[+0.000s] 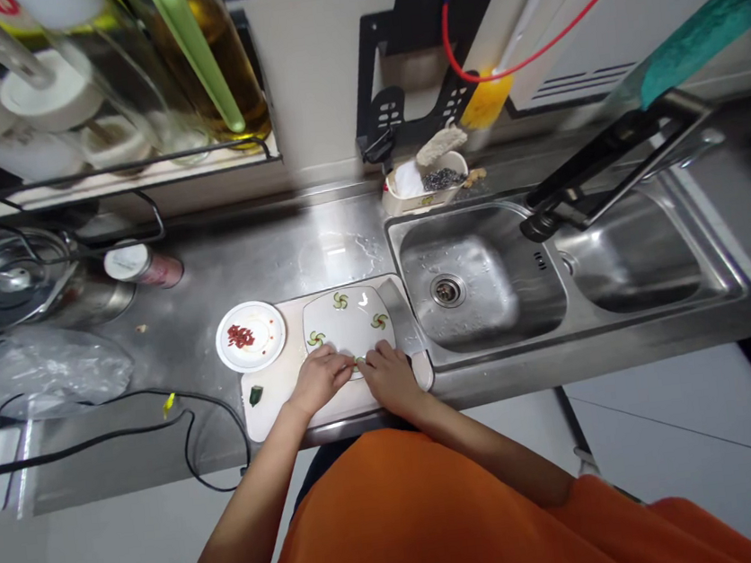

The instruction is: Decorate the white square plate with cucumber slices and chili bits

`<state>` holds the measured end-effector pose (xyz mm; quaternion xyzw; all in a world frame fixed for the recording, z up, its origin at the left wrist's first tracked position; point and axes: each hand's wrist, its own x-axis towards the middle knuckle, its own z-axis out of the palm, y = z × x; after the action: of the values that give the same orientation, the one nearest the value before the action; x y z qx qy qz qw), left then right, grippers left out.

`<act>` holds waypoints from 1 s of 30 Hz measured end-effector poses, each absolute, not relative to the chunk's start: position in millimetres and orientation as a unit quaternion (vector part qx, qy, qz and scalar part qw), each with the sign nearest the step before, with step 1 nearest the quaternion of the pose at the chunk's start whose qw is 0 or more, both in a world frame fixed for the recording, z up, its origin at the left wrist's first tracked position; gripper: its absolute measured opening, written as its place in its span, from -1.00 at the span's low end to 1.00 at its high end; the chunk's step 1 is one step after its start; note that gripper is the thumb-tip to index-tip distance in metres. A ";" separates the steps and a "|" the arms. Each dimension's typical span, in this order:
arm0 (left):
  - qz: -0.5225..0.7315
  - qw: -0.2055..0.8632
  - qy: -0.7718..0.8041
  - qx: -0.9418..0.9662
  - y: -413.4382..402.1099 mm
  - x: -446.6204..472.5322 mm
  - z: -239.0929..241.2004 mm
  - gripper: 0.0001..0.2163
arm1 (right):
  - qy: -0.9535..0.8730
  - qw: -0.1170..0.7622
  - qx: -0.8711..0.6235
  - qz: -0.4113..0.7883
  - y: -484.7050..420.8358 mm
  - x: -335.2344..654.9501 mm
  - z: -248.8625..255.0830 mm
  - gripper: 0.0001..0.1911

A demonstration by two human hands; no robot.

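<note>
My left hand (324, 376) and my right hand (390, 373) meet at the near edge of a white square plate (346, 328). Fingers of both hands are pinched together around something too small to make out, with a trace of green between them. Pinwheel garnishes of thin green slices, like cucumber, lie at the plate's other sides; one garnish (340, 300) is at the far edge. Beneath the plate is a pale cutting board (308, 407). A wide knife blade (403, 316) lies on its right side, the handle partly hidden by my right hand.
A round white plate (248, 310) with chopped red bits stands at the left. A dark green piece (255, 394) lies on the board. Right of the board is a double sink (484, 278) under a black faucet (580, 168). A black cable (134, 426) crosses the counter near a jar (143, 264).
</note>
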<state>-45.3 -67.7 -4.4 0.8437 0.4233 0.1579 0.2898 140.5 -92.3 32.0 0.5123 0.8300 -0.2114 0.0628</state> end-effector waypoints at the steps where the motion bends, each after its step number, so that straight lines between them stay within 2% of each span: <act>1: 0.161 0.295 0.429 0.838 -67.7 -45.0 -4.6 -0.86 | 0.829 0.061 0.514 -0.212 -92.3 140.3 31.8 -0.72; 15: 0.230 0.328 0.460 0.792 -68.2 -43.2 -2.8 -0.91 | 0.787 -0.007 0.567 -0.244 -94.7 143.1 32.1 -0.71; 30: 0.236 0.339 0.437 0.799 -73.9 -36.0 -5.6 -0.90 | 0.763 -0.011 0.594 -0.254 -92.1 145.2 32.1 -0.73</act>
<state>-36.0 -73.9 -5.6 0.7986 0.4374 0.2365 0.3390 145.2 -92.1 32.1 0.5944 0.7629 -0.2540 -0.0111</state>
